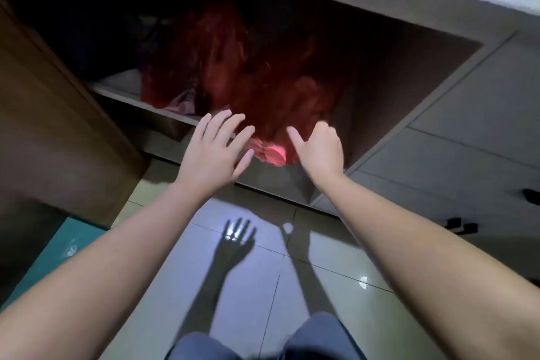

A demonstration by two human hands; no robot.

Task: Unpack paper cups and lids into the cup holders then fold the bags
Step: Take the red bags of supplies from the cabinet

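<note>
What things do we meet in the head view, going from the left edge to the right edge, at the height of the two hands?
Brown cabinet door → left hand → red plastic bag → right hand → grey drawer fronts.

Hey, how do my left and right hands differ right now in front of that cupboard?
The left hand is spread flat with straight fingers; the right hand has its fingers curled, thumb sticking out. The left hand hovers beside the red bag; the right hand sits at the bag's lower edge, grip unclear. Both reach toward the open cupboard.
</note>
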